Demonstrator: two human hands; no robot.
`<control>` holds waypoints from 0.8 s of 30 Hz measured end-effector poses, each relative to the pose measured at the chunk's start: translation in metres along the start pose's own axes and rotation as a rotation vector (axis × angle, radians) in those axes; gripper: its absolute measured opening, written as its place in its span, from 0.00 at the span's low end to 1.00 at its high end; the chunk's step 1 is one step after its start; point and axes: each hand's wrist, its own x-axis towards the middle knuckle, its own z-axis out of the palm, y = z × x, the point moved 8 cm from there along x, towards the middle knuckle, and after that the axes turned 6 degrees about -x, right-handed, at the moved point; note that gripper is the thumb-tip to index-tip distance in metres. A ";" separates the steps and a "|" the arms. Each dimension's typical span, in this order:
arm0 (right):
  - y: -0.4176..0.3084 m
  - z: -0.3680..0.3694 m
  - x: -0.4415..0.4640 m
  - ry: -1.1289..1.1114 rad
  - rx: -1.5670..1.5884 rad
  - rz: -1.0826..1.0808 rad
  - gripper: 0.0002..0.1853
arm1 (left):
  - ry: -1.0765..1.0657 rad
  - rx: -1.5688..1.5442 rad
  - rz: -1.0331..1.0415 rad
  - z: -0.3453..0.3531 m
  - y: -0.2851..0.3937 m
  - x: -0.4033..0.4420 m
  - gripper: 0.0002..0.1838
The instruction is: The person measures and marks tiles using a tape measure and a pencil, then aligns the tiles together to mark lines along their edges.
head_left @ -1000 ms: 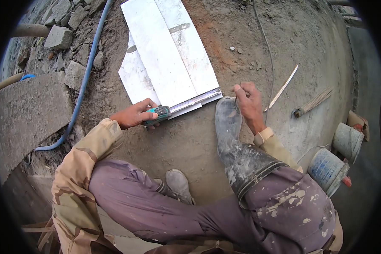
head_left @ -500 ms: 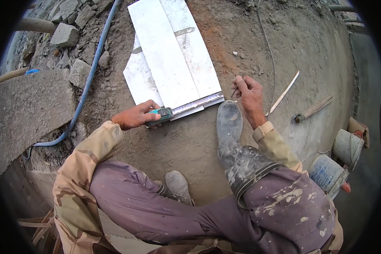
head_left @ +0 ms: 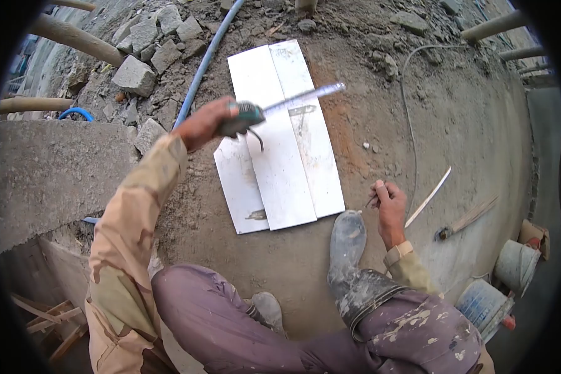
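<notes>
My left hand (head_left: 206,123) is wrapped round a green and black tape measure (head_left: 245,117), held up over the white boards. Its blade (head_left: 305,96) sticks out to the right, and a dark strap hangs below the case. Several flat white boards (head_left: 283,181) lie overlapping on the ground, with grey smears on some of them. Just beyond the toe of a dusty rubber boot (head_left: 348,240), my right hand (head_left: 391,212) pinches a small, thin, dark stick-like thing (head_left: 372,201) whose kind I cannot make out.
Broken concrete chunks (head_left: 135,76) and a blue hose (head_left: 209,59) lie at the upper left, near a concrete slab (head_left: 62,174). To the right are a thin wood strip (head_left: 429,196), a wooden-handled brush-like tool (head_left: 467,219) and two buckets (head_left: 482,303) (head_left: 517,267).
My left hand has lifted the tape measure from the boards' near edge, up and away from me. The right hand keeps its pinch beside the boot. The view has tilted farther forward.
</notes>
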 end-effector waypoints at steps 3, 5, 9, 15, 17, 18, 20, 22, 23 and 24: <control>-0.013 0.000 0.007 -0.016 -0.022 -0.015 0.14 | 0.180 -0.085 -0.008 -0.050 0.037 0.050 0.20; -0.015 -0.001 0.015 -0.023 -0.050 -0.012 0.14 | 0.308 -0.049 -0.004 -0.078 0.048 0.073 0.19; -0.011 -0.007 0.031 -0.030 -0.042 -0.029 0.14 | 0.266 0.027 -0.047 -0.112 0.048 0.096 0.19; -0.019 -0.012 0.035 -0.024 -0.048 -0.025 0.14 | 0.301 0.025 -0.037 -0.143 0.038 0.098 0.19; -0.017 -0.011 0.036 -0.026 -0.046 -0.016 0.14 | 0.356 0.019 -0.029 -0.150 0.036 0.093 0.19; -0.017 -0.010 0.035 -0.028 -0.059 -0.019 0.14 | 0.356 0.006 -0.024 -0.152 0.037 0.089 0.19; -0.014 -0.009 0.037 -0.037 -0.069 -0.023 0.14 | 0.361 -0.004 -0.019 -0.155 0.035 0.089 0.19; -0.014 -0.006 0.037 -0.055 -0.077 -0.040 0.14 | 0.370 -0.001 -0.030 -0.159 0.031 0.092 0.18; -0.013 -0.004 0.037 -0.058 -0.079 -0.042 0.14 | 0.373 -0.003 -0.029 -0.162 0.030 0.095 0.18; -0.012 -0.002 0.037 -0.063 -0.065 -0.046 0.14 | 0.362 0.005 -0.001 -0.164 0.030 0.100 0.19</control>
